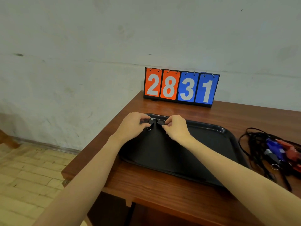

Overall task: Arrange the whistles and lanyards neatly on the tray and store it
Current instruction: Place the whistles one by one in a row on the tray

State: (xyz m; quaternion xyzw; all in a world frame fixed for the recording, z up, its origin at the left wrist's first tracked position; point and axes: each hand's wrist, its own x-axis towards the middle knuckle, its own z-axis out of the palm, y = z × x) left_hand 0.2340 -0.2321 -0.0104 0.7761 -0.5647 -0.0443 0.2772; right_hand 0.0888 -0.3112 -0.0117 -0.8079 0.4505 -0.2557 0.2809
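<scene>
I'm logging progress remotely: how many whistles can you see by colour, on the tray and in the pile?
Black whistles: 3, two on the tray at the hands, one in the pile
Blue whistles: 1
Red whistles: 1
Total: 5 visible; the tangled lanyards may hide more.

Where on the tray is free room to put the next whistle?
Free: the tray floor from the right hand to its right rim. Crowded: the far-left corner, where both hands hold black whistles, and the table right of the tray, under tangled lanyards.

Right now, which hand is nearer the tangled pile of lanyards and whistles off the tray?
Right. The right hand is at the tray's far-left corner, closer to the pile lying right of the tray; the left hand is further left.
</scene>
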